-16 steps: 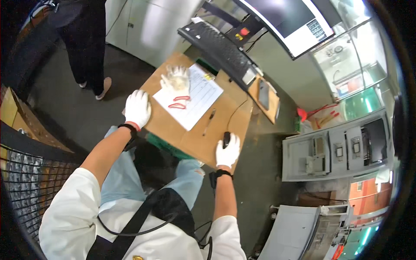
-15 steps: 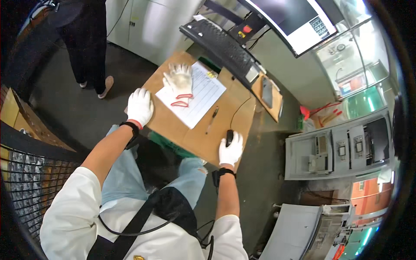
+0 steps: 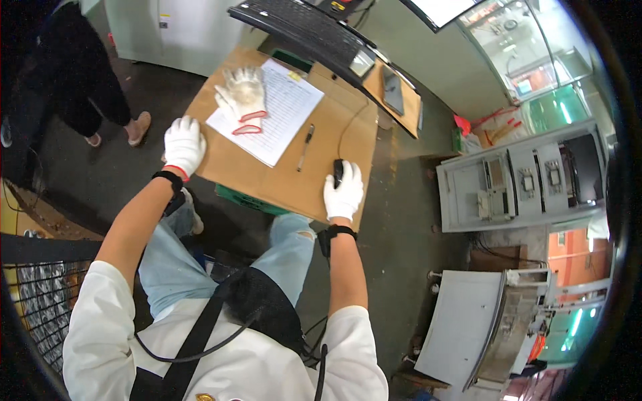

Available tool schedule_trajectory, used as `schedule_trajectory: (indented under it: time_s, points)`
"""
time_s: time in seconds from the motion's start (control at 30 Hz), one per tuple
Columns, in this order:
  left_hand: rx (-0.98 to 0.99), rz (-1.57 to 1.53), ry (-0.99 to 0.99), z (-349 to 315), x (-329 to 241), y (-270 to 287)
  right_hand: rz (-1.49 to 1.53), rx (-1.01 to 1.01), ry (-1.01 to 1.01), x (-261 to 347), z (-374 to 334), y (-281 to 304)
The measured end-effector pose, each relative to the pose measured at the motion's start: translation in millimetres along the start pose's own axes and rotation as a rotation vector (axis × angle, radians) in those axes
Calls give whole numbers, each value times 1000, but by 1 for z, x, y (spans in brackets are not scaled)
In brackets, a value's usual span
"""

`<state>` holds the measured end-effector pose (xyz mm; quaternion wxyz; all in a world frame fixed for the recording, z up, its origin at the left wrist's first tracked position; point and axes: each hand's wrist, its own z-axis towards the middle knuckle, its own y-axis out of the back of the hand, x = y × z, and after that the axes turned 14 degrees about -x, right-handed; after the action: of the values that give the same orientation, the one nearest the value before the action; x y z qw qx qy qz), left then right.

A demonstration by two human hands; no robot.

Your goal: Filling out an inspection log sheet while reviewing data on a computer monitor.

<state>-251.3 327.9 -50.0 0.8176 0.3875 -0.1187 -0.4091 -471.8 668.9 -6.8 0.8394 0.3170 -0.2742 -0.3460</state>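
My left hand [image 3: 184, 144], in a white knit glove, rests on the left edge of the cardboard-topped table [image 3: 231, 155], its fingers lying flat with nothing in them. At the table's right side my right hand [image 3: 344, 192], gloved alike, is closed over a black computer mouse [image 3: 338, 172]. Between the hands lie a pen [image 3: 305, 147] and a printed paper sheet [image 3: 284, 107]. A pair of used white gloves [image 3: 242, 95] with red cuffs lies on the sheet's left part.
Beyond the table is a black keyboard [image 3: 301, 39], with a phone [image 3: 392, 91] on a brown board to its right. Another person's legs [image 3: 80, 73] stand at the far left. Grey machines [image 3: 521, 180] line the right side, and a black mesh basket [image 3: 50, 294] is at my left.
The view has shifted, so the table sits higher and farther left and less of the monitor shows. The other person's feet have moved. Both my hands keep their places on the table and mouse.
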Motion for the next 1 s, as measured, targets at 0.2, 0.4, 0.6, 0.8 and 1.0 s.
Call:
schedule_trajectory:
  time_s: [0.2, 0.4, 0.6, 0.8, 1.0]
  points:
    - [-11, 0, -25, 7, -2, -2, -24, -28, 13, -5, 5, -1]
    - [-28, -45, 7, -3, -4, 11, -70, -50, 30, -3, -7, 3]
    - [21, -77, 67, -9, -1, 10, -60, -28, 37, -3, -13, 7]
    - [-30, -63, 53, -3, 0, 9, -23, -2, 26, 5, -4, 13]
    - [3, -92, 67, -2, -10, 12, -50, 14, 33, -4, -5, 16]
